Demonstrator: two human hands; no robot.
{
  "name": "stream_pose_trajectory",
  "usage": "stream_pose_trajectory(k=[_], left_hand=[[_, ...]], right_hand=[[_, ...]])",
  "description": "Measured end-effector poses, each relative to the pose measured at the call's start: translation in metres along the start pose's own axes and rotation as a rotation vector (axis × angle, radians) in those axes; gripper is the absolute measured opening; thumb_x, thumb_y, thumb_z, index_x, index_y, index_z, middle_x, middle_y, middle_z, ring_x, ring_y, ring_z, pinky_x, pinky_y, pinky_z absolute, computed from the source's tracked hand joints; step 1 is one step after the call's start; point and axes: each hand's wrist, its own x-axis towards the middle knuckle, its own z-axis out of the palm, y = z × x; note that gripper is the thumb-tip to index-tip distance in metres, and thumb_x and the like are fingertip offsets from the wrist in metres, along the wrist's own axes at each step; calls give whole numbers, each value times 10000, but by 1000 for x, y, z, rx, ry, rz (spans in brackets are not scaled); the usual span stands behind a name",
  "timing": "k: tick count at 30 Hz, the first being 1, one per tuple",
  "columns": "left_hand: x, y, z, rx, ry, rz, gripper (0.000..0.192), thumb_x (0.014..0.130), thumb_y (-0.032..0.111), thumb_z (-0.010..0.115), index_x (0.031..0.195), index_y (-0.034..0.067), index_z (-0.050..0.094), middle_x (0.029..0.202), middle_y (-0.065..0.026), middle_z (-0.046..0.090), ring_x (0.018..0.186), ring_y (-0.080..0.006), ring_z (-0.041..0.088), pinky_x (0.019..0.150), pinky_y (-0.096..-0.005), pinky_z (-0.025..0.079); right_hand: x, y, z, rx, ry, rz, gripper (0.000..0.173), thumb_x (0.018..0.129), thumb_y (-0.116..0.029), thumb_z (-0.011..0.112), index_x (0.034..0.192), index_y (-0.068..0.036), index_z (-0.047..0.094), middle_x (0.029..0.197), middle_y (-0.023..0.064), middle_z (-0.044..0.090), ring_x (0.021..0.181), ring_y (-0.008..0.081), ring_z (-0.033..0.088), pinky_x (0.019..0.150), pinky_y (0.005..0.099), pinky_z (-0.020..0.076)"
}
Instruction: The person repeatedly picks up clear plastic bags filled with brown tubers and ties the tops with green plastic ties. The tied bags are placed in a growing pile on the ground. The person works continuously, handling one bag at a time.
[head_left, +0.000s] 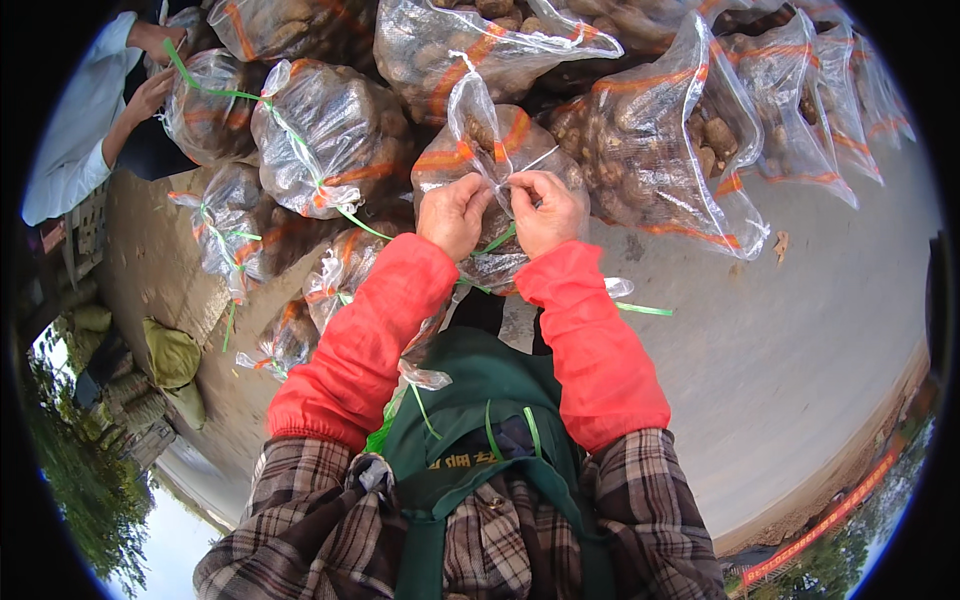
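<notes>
Before me stands a clear plastic mesh bag (450, 166) with orange stripes, filled with brown, rough-skinned tubers. My left hand (452, 214) pinches the white drawstring at the gathered mouth of this bag. Close beside it, my right hand (547, 212) grips the same cord between thumb and bent fingers. A loose white end (541, 158) sticks out above the right hand. The upper part of the bag's mouth (474, 105) gapes, showing a tuber inside. Below the hands, a green plastic strip (496, 238) lies against the bag.
Tied bags (330, 135) with green strips stand at left. Bags with gaping mouths (660, 142) line the right. A co-worker's hands (154, 90) touch a bag at upper left. Green strips (532, 431) hang from my apron (480, 375). Concrete ground (787, 337) extends right.
</notes>
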Motion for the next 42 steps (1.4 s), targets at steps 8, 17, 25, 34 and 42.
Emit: stream_pose_trajectory(k=[8, 17, 25, 34, 42], left_hand=[[13, 2, -6, -34, -109, -35, 94, 808, 122, 603, 838, 32, 600, 764, -166, 614, 728, -350, 605, 611, -396, 461], [47, 58, -33, -113, 75, 431, 231, 864, 59, 543, 1088, 19, 587, 1037, -160, 624, 981, -316, 599, 837, -356, 473], [94, 100, -98, -794, -170, -43, 237, 968, 254, 454, 817, 77, 497, 548, 55, 343, 458, -52, 310, 441, -203, 268], [59, 74, -127, -892, 240, -270, 388, 962, 359, 442, 701, 72, 462, 540, 54, 370, 452, -114, 455, 514, -246, 448], [-42, 73, -163, 572, 190, -211, 212, 902, 211, 531, 851, 13, 588, 689, -189, 585, 597, -365, 561, 524, -413, 437]], right_hand=[[23, 27, 3, 750, 12, 630, 99, 854, -86, 617, 894, 3, 608, 694, 22, 591, 544, 85, 522, 475, 218, 410], [112, -111, -95, 408, 456, -139, 159, 921, -148, 542, 833, -18, 571, 591, -11, 518, 505, 41, 437, 462, 184, 337], [83, -71, -95, 438, -21, 87, 244, 893, -121, 588, 1098, 5, 545, 772, 36, 610, 589, 51, 531, 516, 175, 413], [59, -1, -58, 141, -145, 167, 294, 833, -150, 645, 1089, -20, 580, 948, 92, 627, 792, 151, 589, 687, 273, 486], [84, -20, 36, -194, -503, -191, 906, 699, -446, 717, 1338, 32, 287, 1355, 269, 336, 1315, 372, 272, 1081, 453, 196]])
